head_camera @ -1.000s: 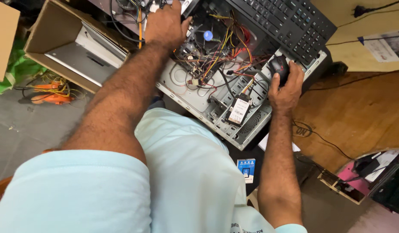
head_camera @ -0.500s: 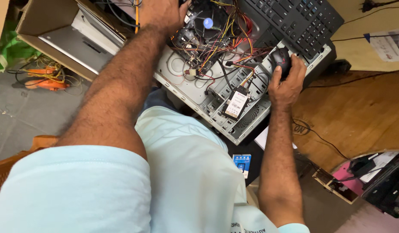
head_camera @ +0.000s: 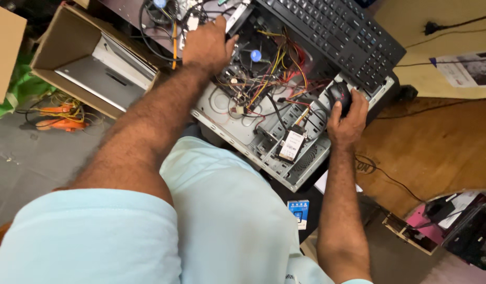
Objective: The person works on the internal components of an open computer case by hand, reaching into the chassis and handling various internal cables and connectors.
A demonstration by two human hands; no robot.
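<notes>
head view looked down on an open computer case (head_camera: 230,123) laid on its side, so its insides could be reached. the left hand (head_camera: 206,44) was set on the far edge of the case, fingers bent down among the parts; it could not be told if anything was gripped there. the right hand (head_camera: 348,118) was curled over a black mouse (head_camera: 339,94) that sat on the edge of the case, just beside a black keyboard (head_camera: 337,37) that was laid across the top of the case. it seemed they were put there because no other flat spot was near.

inside the case, many red, yellow and black wires (head_camera: 269,79) were seen, tangled over a board, with a small blue round part (head_camera: 256,55) among them. a small flat drive (head_camera: 291,145) was resting in the metal rack at the near end.

off to the left, a cardboard box (head_camera: 48,37) was seen with a flat grey metal part (head_camera: 104,71) inside it.
</notes>
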